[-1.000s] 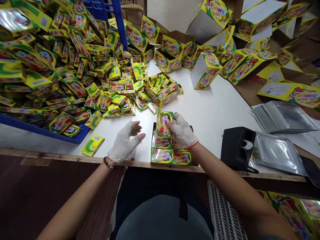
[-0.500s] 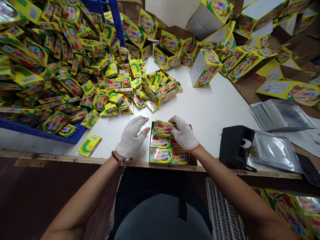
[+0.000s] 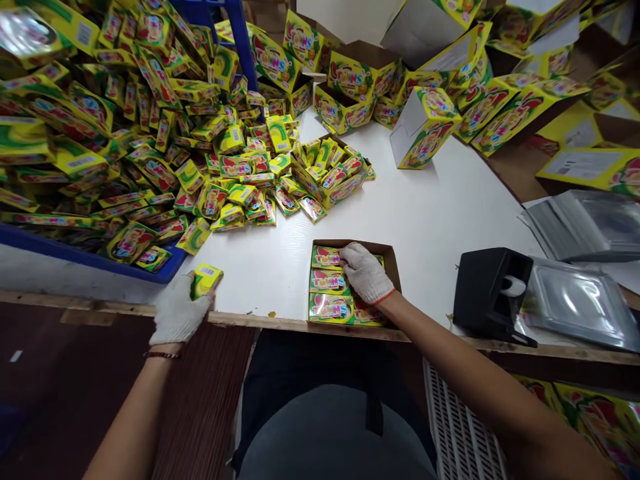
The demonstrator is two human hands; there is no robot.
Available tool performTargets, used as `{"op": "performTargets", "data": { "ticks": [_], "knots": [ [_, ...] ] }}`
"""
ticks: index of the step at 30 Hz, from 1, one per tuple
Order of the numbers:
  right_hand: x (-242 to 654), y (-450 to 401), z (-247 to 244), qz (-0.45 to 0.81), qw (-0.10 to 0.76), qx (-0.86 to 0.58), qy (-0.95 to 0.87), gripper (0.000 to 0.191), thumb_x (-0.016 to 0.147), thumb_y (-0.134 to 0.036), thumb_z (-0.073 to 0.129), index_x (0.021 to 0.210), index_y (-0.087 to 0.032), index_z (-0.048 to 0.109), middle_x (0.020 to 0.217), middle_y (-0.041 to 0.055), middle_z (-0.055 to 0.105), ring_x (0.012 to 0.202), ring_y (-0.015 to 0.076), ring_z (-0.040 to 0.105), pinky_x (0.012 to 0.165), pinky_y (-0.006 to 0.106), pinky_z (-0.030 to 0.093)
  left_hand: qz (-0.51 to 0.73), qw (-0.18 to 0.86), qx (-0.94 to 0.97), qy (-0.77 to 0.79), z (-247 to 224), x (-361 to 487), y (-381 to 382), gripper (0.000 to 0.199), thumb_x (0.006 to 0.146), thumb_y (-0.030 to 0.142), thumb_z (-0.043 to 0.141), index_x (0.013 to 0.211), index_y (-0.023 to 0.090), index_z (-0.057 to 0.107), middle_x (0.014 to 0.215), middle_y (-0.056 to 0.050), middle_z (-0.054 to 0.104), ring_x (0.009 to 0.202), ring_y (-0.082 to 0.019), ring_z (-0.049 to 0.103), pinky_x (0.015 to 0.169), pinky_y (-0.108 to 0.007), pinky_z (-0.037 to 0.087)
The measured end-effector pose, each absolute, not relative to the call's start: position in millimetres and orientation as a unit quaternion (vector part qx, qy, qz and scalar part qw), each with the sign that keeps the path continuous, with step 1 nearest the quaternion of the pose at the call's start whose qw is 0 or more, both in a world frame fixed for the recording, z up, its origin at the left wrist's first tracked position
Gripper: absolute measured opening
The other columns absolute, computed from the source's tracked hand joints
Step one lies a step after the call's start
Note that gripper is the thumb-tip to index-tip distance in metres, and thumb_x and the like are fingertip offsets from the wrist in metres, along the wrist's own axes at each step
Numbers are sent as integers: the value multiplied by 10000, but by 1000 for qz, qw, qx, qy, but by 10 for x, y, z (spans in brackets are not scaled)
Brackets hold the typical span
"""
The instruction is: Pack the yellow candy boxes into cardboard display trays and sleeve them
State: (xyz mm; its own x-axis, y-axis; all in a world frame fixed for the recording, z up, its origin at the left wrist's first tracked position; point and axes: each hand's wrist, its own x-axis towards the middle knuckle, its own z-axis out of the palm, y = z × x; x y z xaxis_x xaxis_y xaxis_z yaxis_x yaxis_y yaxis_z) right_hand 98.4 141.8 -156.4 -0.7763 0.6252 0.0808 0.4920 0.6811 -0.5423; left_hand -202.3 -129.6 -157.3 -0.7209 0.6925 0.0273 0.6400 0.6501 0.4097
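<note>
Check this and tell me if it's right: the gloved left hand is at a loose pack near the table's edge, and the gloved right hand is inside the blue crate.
The right hand is not inside the blue crate; the head view shows it on the packs in the open carton. The left hand is at the loose pack, as stated.

At nine o'clock from an open carton (image 3: pixel 393 268), the gloved left hand (image 3: pixel 181 310) grips a yellow box (image 3: pixel 205 280); the gloved right hand (image 3: pixel 368 275) touches packs (image 3: pixel 331 307) inside the carton. A black device (image 3: pixel 477 287) stands at three o'clock.
</note>
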Motion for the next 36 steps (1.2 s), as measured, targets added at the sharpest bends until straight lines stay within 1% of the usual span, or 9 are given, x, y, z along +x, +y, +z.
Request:
{"op": "performTargets", "data": {
  "ticks": [4, 7, 12, 16, 22, 25, 28, 31, 36],
  "knots": [
    [1016, 1314, -1521, 142, 40, -277, -949, 276, 935, -159, 483, 1118, -137, 689, 1213, 168, 608, 1120, 279, 539, 984, 388, 445, 313, 54, 379, 869, -1534, -1658, -1023, 593, 774, 426, 655, 1287, 160, 526, 1249, -175, 618, 1156, -368, 586, 993, -501, 473],
    [949, 1228, -1372, 46, -25, -271, -961, 325, 927, -137, 476, 1180, -125, 680, 1259, 226, 584, 1097, 337, 544, 877, 430, 476, 377, 61, 425, 821, -1406, -1338, -771, 636, 753, 381, 687, 1331, 174, 518, 1348, -163, 586, 1266, -351, 536, 1119, -510, 397],
    [808, 1366, -1017, 48, -120, -227, -965, 316, 905, -76, 461, 1079, -151, 714, 1167, 186, 620, 946, 275, 606, 760, 368, 476, 485, 193, 444, 729, -1103, -865, -447, 636, 744, 413, 730, 1311, 185, 554, 1322, -131, 614, 1235, -305, 567, 1089, -466, 440],
    [832, 1482, -888, 107, -62, -203, -971, 382, 911, -78, 477, 1238, -198, 633, 1220, 111, 608, 998, 217, 610, 831, 312, 465, 572, 358, 344, 654, -911, -666, -253, 615, 786, 487, 695, 1300, 178, 566, 1155, -103, 678, 1017, -233, 644, 848, -353, 536],
    [755, 1264, -1117, 34, -71, -151, -985, 371, 950, -130, 438, 1268, -150, 628, 1286, 178, 589, 1089, 308, 572, 838, 412, 474, 631, 369, 272, 626, -821, -628, -73, 618, 715, 519, 749, 1198, 159, 609, 1184, -102, 661, 936, -190, 634, 781, -303, 508],
    [746, 1315, -1150, 94, -47, -160, -982, 354, 904, -115, 501, 1217, -176, 656, 1254, 145, 614, 1068, 284, 583, 855, 398, 481, 619, 392, 276, 622, -800, -597, -65, 538, 743, 517, 722, 1137, 163, 629, 1065, -74, 684, 817, -148, 617, 715, -271, 499],
    [859, 1388, -1011, 206, 101, -185, -956, 412, 892, -96, 484, 1273, -185, 610, 1250, 111, 616, 1122, 233, 574, 949, 368, 470, 595, 417, 291, 623, -787, -541, -69, 445, 808, 552, 639, 1022, 162, 642, 899, -49, 673, 695, -131, 573, 602, -251, 473],
    [1032, 1316, -759, 200, 217, -142, -945, 449, 916, -194, 507, 1361, -135, 533, 1321, 152, 576, 1238, 262, 507, 1042, 413, 414, 544, 420, 351, 635, -777, -434, -39, 421, 836, 547, 604, 997, 160, 647, 834, -41, 659, 696, -148, 571, 605, -263, 475],
    [1276, 1222, -448, 154, 19, -105, -982, 281, 926, -180, 496, 1162, -184, 649, 1082, 112, 680, 988, 237, 606, 876, 359, 441, 445, 356, 525, 633, -774, -229, 6, 437, 830, 507, 627, 1124, 185, 654, 1052, -76, 699, 921, -235, 627, 834, -359, 500]
  ]
}}
